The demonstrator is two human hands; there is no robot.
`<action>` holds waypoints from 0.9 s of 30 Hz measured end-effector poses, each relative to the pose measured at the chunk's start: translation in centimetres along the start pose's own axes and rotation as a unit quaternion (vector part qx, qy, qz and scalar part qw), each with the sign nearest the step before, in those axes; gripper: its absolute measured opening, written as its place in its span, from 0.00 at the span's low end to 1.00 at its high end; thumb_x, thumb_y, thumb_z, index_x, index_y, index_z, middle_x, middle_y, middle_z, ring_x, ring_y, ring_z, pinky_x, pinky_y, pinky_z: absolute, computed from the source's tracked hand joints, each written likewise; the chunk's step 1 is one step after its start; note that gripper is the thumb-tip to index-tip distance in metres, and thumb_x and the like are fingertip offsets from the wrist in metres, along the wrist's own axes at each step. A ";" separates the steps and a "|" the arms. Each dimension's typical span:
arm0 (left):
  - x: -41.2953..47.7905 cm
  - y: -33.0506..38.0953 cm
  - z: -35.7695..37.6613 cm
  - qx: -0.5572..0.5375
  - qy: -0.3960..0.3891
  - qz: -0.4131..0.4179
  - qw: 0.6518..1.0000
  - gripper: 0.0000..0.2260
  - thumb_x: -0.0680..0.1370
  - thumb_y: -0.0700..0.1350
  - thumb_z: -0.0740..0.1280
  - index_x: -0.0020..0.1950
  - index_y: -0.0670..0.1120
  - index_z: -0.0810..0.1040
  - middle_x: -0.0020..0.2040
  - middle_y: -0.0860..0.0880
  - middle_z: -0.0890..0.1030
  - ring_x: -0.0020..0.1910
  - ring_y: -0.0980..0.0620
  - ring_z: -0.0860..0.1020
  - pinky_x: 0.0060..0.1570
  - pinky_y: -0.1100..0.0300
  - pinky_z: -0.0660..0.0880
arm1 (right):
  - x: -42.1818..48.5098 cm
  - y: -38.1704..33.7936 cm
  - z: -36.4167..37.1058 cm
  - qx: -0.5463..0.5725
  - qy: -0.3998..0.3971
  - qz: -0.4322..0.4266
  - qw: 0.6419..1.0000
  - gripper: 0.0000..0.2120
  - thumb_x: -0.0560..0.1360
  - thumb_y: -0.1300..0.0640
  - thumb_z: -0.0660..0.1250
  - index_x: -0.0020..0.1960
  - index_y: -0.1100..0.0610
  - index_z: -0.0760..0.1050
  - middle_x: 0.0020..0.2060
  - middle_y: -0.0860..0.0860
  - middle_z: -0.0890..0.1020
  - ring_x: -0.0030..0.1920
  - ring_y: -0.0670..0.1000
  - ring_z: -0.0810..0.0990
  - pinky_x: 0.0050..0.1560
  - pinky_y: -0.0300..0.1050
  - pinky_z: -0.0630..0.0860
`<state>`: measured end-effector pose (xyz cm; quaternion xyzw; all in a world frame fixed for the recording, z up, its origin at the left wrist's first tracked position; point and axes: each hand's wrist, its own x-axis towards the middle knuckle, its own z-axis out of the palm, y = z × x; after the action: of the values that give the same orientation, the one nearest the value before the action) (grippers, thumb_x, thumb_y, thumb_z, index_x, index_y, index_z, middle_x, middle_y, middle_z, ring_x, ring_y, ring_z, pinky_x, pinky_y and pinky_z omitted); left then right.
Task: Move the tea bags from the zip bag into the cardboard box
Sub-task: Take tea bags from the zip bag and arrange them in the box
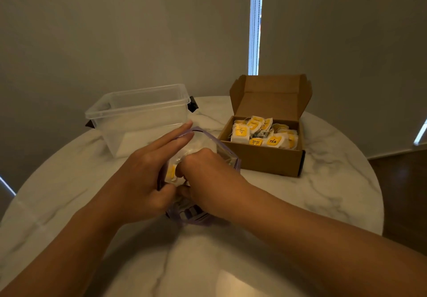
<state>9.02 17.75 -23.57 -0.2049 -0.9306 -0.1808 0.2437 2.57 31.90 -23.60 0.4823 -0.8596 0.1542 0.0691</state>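
Head view, close, down onto table (323,192).

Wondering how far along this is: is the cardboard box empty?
No, the cardboard box holds a pile of yellow-labelled tea bags.

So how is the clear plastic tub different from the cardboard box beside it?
The clear plastic tub is see-through and looks empty; the cardboard box is opaque brown and holds many tea bags. The tub has no lid on; the box's lid flap stands upright. Both sit open on the marble table.
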 end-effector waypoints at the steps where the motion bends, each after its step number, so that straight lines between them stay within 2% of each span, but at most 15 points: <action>1: 0.0 -0.1 0.0 0.001 -0.001 -0.002 1.000 0.38 0.65 0.34 0.64 0.77 0.41 0.65 0.79 0.50 0.63 0.63 0.59 0.52 0.47 0.85 0.61 | 0.2 -0.1 0.1 0.004 -0.002 0.001 1.000 0.15 0.77 0.55 0.69 0.62 0.57 0.76 0.56 0.56 0.79 0.55 0.55 0.78 0.48 0.43 0.72; 2: -0.1 -0.1 0.0 0.000 0.000 -0.003 1.000 0.38 0.65 0.33 0.64 0.77 0.41 0.65 0.79 0.49 0.63 0.63 0.59 0.52 0.51 0.86 0.57 | 0.4 -0.1 0.2 0.005 -0.011 0.002 1.000 0.15 0.77 0.55 0.68 0.62 0.57 0.75 0.56 0.57 0.79 0.56 0.55 0.78 0.48 0.44 0.72; 3: -0.1 -0.1 0.1 -0.002 0.000 -0.003 1.000 0.38 0.65 0.33 0.64 0.77 0.41 0.65 0.79 0.49 0.63 0.63 0.59 0.53 0.44 0.81 0.66 | 0.5 -0.2 0.3 0.003 -0.020 0.005 1.000 0.14 0.78 0.55 0.68 0.62 0.58 0.75 0.56 0.57 0.79 0.56 0.56 0.78 0.49 0.45 0.72; 4: -0.1 -0.1 0.1 -0.003 0.003 -0.004 1.000 0.38 0.65 0.33 0.64 0.77 0.41 0.65 0.79 0.49 0.63 0.63 0.59 0.54 0.46 0.68 0.71 | 0.6 -0.2 0.5 0.002 -0.025 0.005 1.000 0.13 0.78 0.56 0.67 0.61 0.58 0.76 0.55 0.57 0.79 0.55 0.56 0.78 0.48 0.45 0.71; 5: -0.1 -0.1 0.0 -0.004 0.006 -0.004 1.000 0.38 0.65 0.33 0.64 0.77 0.41 0.65 0.79 0.49 0.63 0.63 0.60 0.55 0.42 0.73 0.70 | 0.6 -0.3 0.6 0.004 -0.023 0.004 1.000 0.12 0.78 0.56 0.67 0.60 0.59 0.76 0.54 0.57 0.79 0.54 0.56 0.78 0.46 0.44 0.70; 9: -0.1 -0.2 0.0 -0.001 0.002 -0.001 1.000 0.38 0.65 0.33 0.64 0.76 0.41 0.66 0.78 0.49 0.63 0.63 0.58 0.53 0.47 0.84 0.62 | 0.3 0.1 1.1 0.005 -0.013 0.005 1.000 0.08 0.78 0.58 0.65 0.55 0.60 0.78 0.50 0.57 0.80 0.50 0.56 0.78 0.43 0.44 0.68; 10: -0.1 -0.2 0.0 0.000 0.001 -0.001 1.000 0.38 0.65 0.33 0.64 0.76 0.41 0.66 0.78 0.49 0.63 0.63 0.56 0.52 0.47 0.85 0.61 | 0.3 0.2 1.3 0.002 -0.012 0.006 1.000 0.08 0.79 0.59 0.64 0.56 0.60 0.77 0.51 0.57 0.80 0.51 0.56 0.79 0.44 0.44 0.69; 12: -0.2 -0.1 0.0 -0.003 0.001 -0.001 1.000 0.38 0.65 0.33 0.64 0.76 0.41 0.66 0.78 0.49 0.63 0.64 0.54 0.52 0.46 0.83 0.64 | 0.2 0.2 1.5 0.009 -0.034 0.021 0.999 0.12 0.81 0.60 0.61 0.63 0.60 0.74 0.60 0.60 0.77 0.59 0.58 0.76 0.55 0.46 0.71; 14: -0.2 0.0 0.0 -0.011 0.003 -0.006 1.000 0.37 0.65 0.33 0.64 0.76 0.41 0.66 0.78 0.49 0.63 0.63 0.55 0.52 0.47 0.68 0.71 | -0.1 0.5 1.4 0.004 -0.040 0.024 0.999 0.14 0.80 0.60 0.61 0.65 0.60 0.72 0.62 0.60 0.76 0.62 0.58 0.75 0.59 0.48 0.70; 16: -0.2 0.0 -0.1 -0.013 0.006 -0.012 1.000 0.37 0.65 0.33 0.65 0.76 0.41 0.66 0.78 0.49 0.63 0.62 0.57 0.53 0.57 0.60 0.67 | -0.8 0.6 1.0 -0.003 -0.035 0.025 0.999 0.16 0.79 0.57 0.64 0.66 0.58 0.72 0.62 0.56 0.76 0.62 0.55 0.75 0.56 0.45 0.70; 19: -0.2 0.0 -0.1 -0.010 0.008 -0.014 1.000 0.37 0.66 0.34 0.65 0.76 0.40 0.66 0.78 0.49 0.63 0.63 0.52 0.54 0.58 0.63 0.68 | -2.0 0.5 -0.5 0.016 0.007 0.031 0.999 0.15 0.79 0.55 0.64 0.66 0.54 0.74 0.60 0.53 0.78 0.59 0.52 0.76 0.56 0.43 0.72; 21: -0.2 0.1 -0.1 -0.004 0.005 -0.010 1.000 0.36 0.66 0.34 0.65 0.76 0.40 0.67 0.78 0.49 0.63 0.63 0.52 0.54 0.50 0.77 0.70 | -3.2 0.6 -1.6 0.052 0.048 0.030 0.997 0.13 0.79 0.54 0.64 0.62 0.52 0.78 0.56 0.51 0.80 0.56 0.49 0.77 0.58 0.43 0.75; 23: -0.2 0.0 -0.1 0.004 0.002 -0.008 1.000 0.36 0.66 0.34 0.65 0.76 0.40 0.67 0.78 0.48 0.63 0.63 0.55 0.53 0.45 0.84 0.64 | -4.5 0.9 -2.3 0.122 0.101 0.038 0.987 0.09 0.77 0.54 0.68 0.57 0.51 0.81 0.50 0.47 0.82 0.50 0.44 0.78 0.54 0.40 0.79; 25: -0.2 -0.1 0.0 0.010 0.002 -0.005 1.000 0.36 0.65 0.34 0.65 0.75 0.40 0.67 0.78 0.48 0.63 0.62 0.56 0.52 0.46 0.85 0.62 | -5.7 1.6 -2.8 0.192 0.129 0.054 0.971 0.06 0.75 0.56 0.71 0.51 0.51 0.83 0.44 0.43 0.83 0.44 0.41 0.80 0.48 0.37 0.81; 27: -0.2 -0.1 0.1 0.012 0.004 -0.009 1.000 0.37 0.65 0.34 0.65 0.76 0.40 0.67 0.78 0.48 0.63 0.63 0.56 0.51 0.51 0.78 0.69 | -6.5 2.4 -3.3 0.268 0.134 0.070 0.952 0.05 0.73 0.59 0.72 0.48 0.52 0.83 0.40 0.43 0.83 0.41 0.41 0.82 0.45 0.37 0.81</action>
<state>9.08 17.64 -23.74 -0.1931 -0.9334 -0.1726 0.2482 3.83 39.44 -22.75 0.3970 -0.8009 0.4464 0.0406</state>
